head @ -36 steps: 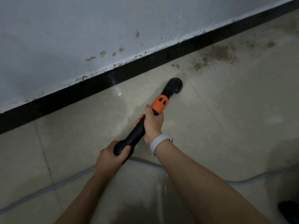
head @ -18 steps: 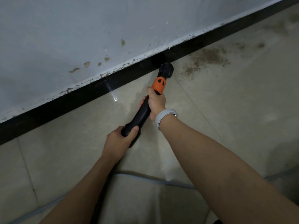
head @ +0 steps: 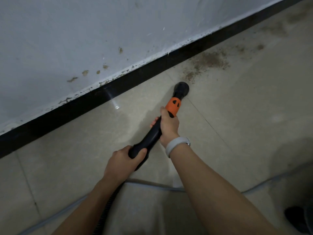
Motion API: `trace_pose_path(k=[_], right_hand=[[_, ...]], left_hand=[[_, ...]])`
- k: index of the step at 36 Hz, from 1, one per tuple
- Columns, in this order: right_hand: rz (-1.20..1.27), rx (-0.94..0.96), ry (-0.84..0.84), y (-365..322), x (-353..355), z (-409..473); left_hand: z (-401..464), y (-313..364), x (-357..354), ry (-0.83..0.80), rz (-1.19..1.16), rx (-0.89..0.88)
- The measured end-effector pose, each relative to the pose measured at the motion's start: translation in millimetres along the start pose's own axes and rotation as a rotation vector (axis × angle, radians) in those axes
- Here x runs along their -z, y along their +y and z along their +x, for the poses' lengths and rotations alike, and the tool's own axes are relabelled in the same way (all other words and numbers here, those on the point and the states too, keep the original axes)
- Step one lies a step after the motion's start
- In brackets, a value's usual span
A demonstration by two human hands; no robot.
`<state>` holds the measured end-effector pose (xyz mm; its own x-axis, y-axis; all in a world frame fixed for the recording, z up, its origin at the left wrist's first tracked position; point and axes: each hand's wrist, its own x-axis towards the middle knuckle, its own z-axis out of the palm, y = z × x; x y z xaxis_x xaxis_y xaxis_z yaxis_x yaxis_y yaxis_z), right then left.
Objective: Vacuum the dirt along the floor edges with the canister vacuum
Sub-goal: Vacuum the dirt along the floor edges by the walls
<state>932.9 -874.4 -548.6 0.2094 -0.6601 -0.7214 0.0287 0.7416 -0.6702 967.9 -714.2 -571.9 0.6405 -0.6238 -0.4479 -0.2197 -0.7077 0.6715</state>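
Near the baseboard (head: 118, 87), left hand (head: 122, 164) and right hand (head: 169, 127) both wrapped around vacuum wand (head: 152, 134), nozzle (head: 182, 88) beside dirt (head: 208, 62)

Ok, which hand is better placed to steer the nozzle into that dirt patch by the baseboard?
Right. The right hand grips the wand just behind the orange collar, nearest the nozzle, which sits just short of the dirt patch. The left hand holds the rear end by the hose.

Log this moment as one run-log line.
left hand: grips wand rear | right hand: grips wand below orange collar | nozzle: on floor, short of dirt | dirt: by baseboard
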Motion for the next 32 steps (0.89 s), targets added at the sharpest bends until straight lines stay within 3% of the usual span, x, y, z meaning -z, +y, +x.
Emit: trace_pose_path(k=[6, 15, 25, 32], right_hand=[[0.026, 0.028, 0.106, 18, 19, -19], [0.091, -0.014, 0.108, 71, 13, -61], [0.189, 0.094, 0.396, 45, 84, -67], [0.19, 0.074, 0.319, 32, 74, -55]], left_hand=[[-17, -13, -1, -0.095, 0.043, -0.036], [-49, -65, 19, -0.052, 0.012, -0.002], [-48, -24, -20, -0.271, 0.159, -0.18], [-36, -19, -22, -0.168, 0.071, -0.135]])
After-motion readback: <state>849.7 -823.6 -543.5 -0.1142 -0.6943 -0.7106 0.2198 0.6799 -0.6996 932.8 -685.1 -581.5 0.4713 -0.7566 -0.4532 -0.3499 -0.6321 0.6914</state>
